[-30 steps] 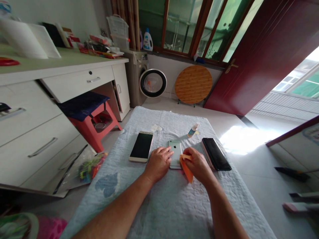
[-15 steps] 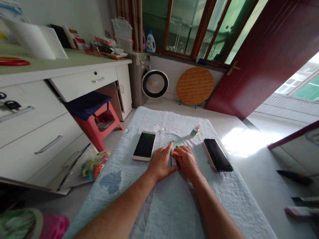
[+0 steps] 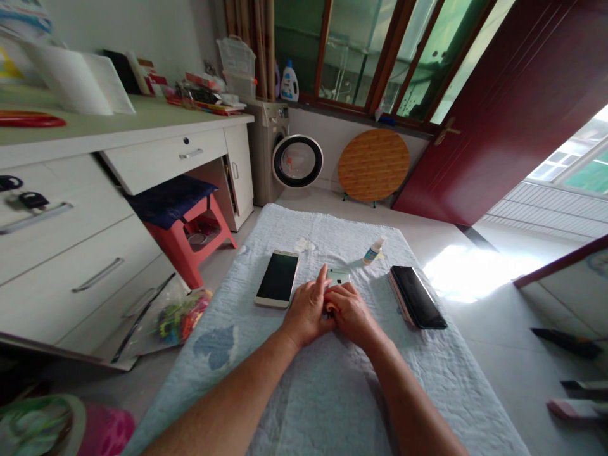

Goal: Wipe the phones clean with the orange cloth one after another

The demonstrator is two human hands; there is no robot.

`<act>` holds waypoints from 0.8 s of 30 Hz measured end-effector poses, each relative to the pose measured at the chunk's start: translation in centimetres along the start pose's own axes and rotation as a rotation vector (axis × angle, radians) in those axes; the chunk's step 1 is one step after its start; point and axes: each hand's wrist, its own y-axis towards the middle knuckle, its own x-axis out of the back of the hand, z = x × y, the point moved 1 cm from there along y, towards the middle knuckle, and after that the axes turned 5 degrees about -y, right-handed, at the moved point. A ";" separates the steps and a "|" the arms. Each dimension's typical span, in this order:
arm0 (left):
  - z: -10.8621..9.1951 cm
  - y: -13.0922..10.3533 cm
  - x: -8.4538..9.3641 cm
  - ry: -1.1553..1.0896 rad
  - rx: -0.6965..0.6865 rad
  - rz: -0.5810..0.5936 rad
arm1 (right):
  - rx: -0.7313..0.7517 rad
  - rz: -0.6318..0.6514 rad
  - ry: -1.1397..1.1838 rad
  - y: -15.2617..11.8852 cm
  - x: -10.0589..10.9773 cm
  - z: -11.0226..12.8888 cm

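Observation:
A silver phone (image 3: 339, 277) with a dark logo lies face down on the cloth-covered table, its lower part hidden by my hands. My left hand (image 3: 308, 311) rests along its left side, index finger raised and thumb reaching toward the other hand. Bent over the phone's lower part, my right hand (image 3: 350, 310) has its fingers wrapped round a small orange cloth (image 3: 329, 306). A white-framed phone (image 3: 278, 278) lies screen up to the left. On the right a black phone (image 3: 418, 296) sits on a pinkish one. A small spray bottle (image 3: 373, 251) stands behind.
The pale blue quilted cloth (image 3: 304, 411) covers the table. A red stool (image 3: 190, 253) with a dark cushion stands at the left by a white desk (image 3: 166, 149). Farther back are an open washing machine (image 3: 270, 126) and a round wooden tabletop (image 3: 373, 164).
My right hand has moved slightly toward me over the phone, uncovering more of its upper back and the logo. My left index finger has lifted. The view has shifted slightly.

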 end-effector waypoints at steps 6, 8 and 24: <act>-0.1 0.1 0.0 0.034 0.026 0.014 | -0.045 0.078 -0.009 -0.8 0.8 0.3; -0.1 0.1 0.0 0.032 0.025 0.014 | -0.033 0.093 -0.007 -0.9 0.9 0.3; -0.3 0.2 0.4 -0.011 0.017 0.038 | -0.151 -0.034 -0.175 0.7 -0.9 -1.3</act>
